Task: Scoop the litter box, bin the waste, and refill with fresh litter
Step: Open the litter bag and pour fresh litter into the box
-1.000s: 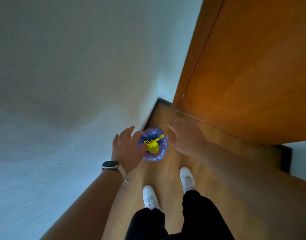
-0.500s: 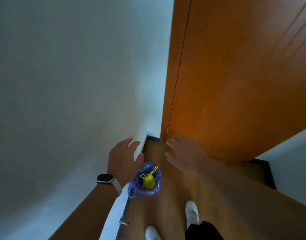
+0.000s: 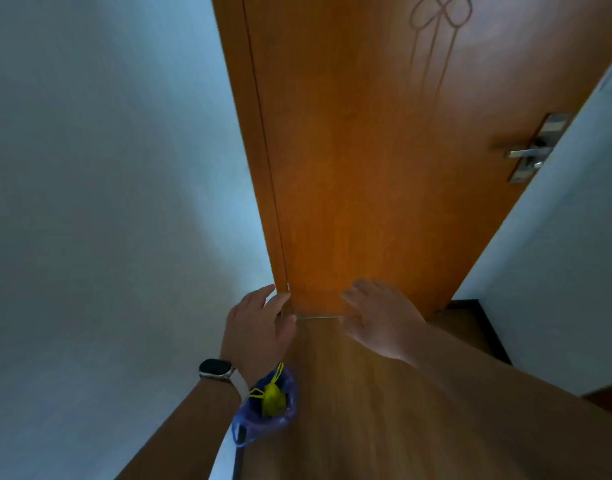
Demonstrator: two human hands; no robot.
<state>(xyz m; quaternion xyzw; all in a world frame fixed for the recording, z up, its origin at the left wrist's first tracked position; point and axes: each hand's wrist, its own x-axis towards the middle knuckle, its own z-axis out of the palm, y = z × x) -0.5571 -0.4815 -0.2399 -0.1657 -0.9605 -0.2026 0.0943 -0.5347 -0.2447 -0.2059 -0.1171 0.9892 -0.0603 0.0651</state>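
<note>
A small bin lined with a blue bag (image 3: 284, 419) stands on the wooden floor against the left wall. Inside it lies a tied yellow waste bag (image 3: 272, 401). My left hand (image 3: 258, 329), with a watch on the wrist, hovers above and beyond the bin, fingers apart, holding nothing. My right hand (image 3: 380, 318) is out in front near the foot of the door, also open and empty. No litter box, scoop or fresh litter is in view.
An orange wooden door (image 3: 384, 161) stands shut straight ahead, its metal handle (image 3: 529, 152) at the upper right. A pale wall (image 3: 107, 202) runs along the left; another wall (image 3: 557, 271) with dark skirting lies to the right. The wooden floor (image 3: 360, 410) is narrow here.
The view has tilted up: the bin has slid toward the bottom of the frame, my feet have left the view, and the door handle has appeared. Both hands have lifted away from the bin, empty.
</note>
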